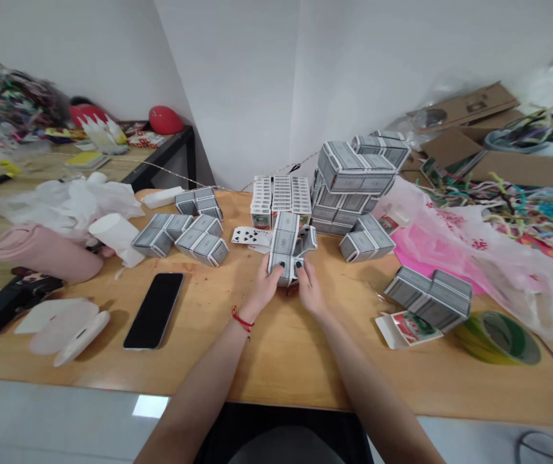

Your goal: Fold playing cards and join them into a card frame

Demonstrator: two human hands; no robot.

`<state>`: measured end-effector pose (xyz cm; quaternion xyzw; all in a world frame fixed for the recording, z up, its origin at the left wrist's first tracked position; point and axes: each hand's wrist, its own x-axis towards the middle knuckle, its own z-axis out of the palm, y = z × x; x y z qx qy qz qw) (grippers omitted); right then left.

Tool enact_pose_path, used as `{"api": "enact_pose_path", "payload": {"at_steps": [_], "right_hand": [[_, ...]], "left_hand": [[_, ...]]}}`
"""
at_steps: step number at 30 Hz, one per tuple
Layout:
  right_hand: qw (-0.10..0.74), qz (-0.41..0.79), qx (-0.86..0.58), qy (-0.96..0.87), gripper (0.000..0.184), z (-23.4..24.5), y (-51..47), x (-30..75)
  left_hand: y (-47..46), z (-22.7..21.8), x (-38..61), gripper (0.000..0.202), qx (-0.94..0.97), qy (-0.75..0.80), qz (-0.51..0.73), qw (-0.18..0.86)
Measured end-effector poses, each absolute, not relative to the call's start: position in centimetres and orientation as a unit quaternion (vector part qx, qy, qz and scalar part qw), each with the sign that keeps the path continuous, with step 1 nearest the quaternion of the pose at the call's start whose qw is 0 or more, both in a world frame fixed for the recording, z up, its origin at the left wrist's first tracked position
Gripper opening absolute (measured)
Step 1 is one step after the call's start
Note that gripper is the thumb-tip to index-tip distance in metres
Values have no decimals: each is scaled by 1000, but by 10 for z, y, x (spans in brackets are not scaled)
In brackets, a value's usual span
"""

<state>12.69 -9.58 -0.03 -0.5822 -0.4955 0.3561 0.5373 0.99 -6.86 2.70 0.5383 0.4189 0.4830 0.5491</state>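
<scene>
My left grip (267, 283) and right grip (308, 288) clasp one deck of playing cards (283, 245) | mid-worktop (281, 367) | stacked card packs (354, 167) just behind.

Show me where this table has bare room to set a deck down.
Bare wood lies between the phone and the left hand, and along the near edge of the table up to the opened card box. Crowded: deck stacks behind the card bundle that it and the right hand grip, pink bag right, tissue left.
</scene>
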Motion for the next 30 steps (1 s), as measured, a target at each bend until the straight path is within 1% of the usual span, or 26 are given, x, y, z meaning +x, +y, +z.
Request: {"api": "enact_pose_path", "payload": {"at_steps": [8, 17, 30], "right_hand": [[538, 329, -587, -508, 36, -3, -93, 127], [531, 330, -585, -517, 38, 0, -94, 128], [518, 309, -604, -521, 36, -4, -93, 127]], "left_hand": [[-68, 27, 11, 38, 539, 416, 476, 557], [-69, 27, 10, 37, 549, 412, 471, 555], [-70, 30, 10, 40, 542, 409, 471, 563]]}}
